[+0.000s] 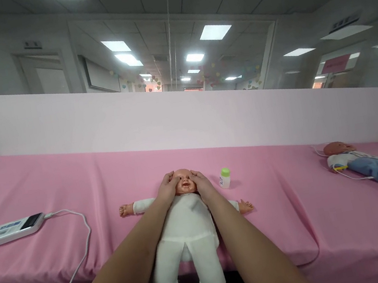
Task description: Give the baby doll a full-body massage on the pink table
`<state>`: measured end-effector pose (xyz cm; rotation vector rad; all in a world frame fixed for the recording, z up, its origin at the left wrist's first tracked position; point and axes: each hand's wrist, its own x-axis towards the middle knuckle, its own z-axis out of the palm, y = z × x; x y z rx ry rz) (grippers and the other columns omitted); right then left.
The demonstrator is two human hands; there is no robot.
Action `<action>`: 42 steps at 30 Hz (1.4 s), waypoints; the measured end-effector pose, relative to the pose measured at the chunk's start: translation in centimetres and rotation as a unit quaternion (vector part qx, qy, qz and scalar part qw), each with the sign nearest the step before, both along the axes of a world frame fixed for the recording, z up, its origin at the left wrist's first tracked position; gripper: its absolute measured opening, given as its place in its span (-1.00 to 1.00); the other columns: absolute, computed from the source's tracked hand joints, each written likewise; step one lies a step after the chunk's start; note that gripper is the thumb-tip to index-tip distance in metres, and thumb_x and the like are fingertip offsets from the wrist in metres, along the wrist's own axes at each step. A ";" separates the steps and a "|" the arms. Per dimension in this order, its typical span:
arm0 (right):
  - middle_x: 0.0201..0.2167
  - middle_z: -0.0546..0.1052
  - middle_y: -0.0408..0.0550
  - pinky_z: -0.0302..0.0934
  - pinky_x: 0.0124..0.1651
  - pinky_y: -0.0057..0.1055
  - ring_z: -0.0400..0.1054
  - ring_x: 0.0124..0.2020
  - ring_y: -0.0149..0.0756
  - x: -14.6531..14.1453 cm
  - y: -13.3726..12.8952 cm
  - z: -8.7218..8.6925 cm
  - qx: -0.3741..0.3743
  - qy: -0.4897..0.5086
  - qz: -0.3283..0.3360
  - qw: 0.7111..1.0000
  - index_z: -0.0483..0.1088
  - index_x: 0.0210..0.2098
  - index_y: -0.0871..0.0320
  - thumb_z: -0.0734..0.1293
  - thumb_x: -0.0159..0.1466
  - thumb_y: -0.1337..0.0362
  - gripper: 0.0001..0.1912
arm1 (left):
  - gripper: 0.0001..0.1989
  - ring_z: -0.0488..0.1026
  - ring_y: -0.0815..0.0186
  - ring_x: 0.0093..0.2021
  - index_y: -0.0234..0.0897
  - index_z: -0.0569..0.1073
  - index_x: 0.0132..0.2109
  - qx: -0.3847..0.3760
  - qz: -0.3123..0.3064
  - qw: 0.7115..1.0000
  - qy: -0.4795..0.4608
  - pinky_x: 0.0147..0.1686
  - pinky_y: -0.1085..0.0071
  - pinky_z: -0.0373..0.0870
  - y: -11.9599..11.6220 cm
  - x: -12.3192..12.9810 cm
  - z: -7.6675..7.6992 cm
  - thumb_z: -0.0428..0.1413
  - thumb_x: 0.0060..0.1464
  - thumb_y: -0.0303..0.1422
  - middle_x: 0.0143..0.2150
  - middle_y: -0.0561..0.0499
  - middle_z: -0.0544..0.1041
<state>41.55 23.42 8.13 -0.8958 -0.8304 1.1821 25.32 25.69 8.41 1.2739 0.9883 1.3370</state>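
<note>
A baby doll (188,217) in a white top and trousers lies on its back on the pink sheet, arms spread, its legs hanging toward me over the front edge. My left hand (168,189) is cupped round one side of the doll's head, thumb by the eye on that side. Round the other side of the head curls my right hand (201,183), its thumb also beside the face. The fingers of both hands are partly hidden behind the head. Just right of my right hand stands a small white bottle (225,179) with a green cap.
On the left, a white handheld device (7,231) with a cable (86,228) lies on the pink-covered table (108,180). Another doll (376,167) in blue clothes, with thin tubing on it, lies at the far right. A low white wall (178,119) runs behind the table.
</note>
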 end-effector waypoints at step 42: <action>0.05 0.60 -0.05 0.37 0.15 -0.23 0.50 0.07 -0.11 -0.3 0.2 -0.8 0.029 -0.094 -0.034 0.995 0.47 0.03 0.04 0.55 0.10 0.00 -0.44 | -0.35 0.50 0.06 0.20 -0.23 0.40 0.27 0.025 -0.022 0.999 0.002 0.21 0.20 0.40 0.2 -0.3 -0.6 0.28 0.14 -0.03 0.22 -0.20 0.53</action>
